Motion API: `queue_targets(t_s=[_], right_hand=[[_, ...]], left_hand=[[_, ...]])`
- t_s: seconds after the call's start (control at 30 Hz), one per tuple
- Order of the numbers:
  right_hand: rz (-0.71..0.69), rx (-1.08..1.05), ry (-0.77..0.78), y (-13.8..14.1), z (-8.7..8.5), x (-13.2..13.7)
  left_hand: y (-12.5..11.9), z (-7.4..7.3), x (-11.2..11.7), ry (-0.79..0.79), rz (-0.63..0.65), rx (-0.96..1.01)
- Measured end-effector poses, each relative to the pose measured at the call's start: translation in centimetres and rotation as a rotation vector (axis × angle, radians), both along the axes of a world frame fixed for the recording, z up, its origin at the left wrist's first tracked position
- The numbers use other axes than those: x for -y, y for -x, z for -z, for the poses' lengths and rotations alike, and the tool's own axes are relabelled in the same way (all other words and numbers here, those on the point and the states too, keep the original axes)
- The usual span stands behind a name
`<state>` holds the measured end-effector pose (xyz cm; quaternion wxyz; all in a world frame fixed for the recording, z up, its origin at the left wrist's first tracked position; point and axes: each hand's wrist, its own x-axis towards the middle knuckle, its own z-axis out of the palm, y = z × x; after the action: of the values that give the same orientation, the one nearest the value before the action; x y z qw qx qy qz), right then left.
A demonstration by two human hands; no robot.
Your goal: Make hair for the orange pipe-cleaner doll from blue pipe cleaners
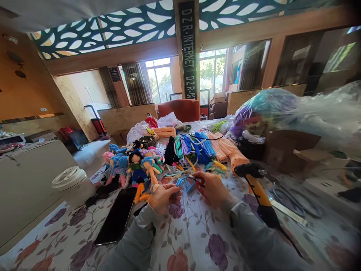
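My left hand [163, 198] is closed in a pinch on a short bundle of light blue pipe cleaner pieces [179, 182]. To its right, my right hand [213, 189] is wrapped round scissors [199, 184] with red handles, their blades partly hidden and pointing left. Cut blue pipe cleaner pieces [190, 187] lie on the cloth between my hands. Small fuzzy dolls [136, 162] are heaped beyond my left hand. Behind both hands rests a pile of blue pipe cleaners [201, 148], with loose coloured offcuts [176, 172] scattered before it.
A black phone [116, 216] lies beside my left forearm, near a lidded jar [73, 186]. On the right are a yellow and black glue gun [258, 192], peach pipe cleaners [225, 148] and a large plastic bag [265, 107]. A flowered cloth [194, 241] covers the table.
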<state>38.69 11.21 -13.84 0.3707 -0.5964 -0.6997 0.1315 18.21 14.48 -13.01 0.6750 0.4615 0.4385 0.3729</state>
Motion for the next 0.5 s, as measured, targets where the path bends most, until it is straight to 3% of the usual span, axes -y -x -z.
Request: queue_targets(t_s=[0.23, 0.5], right_hand=[[0.006, 0.188, -0.056, 0.43, 0.49, -0.10], [-0.070, 0.221, -0.214, 0.36, 0.11, 0.33]], left_hand=[[-0.26, 0.12, 0.33, 0.014, 0.018, 0.005], [-0.31, -0.02, 0.60, 0.046, 0.062, 0.002]])
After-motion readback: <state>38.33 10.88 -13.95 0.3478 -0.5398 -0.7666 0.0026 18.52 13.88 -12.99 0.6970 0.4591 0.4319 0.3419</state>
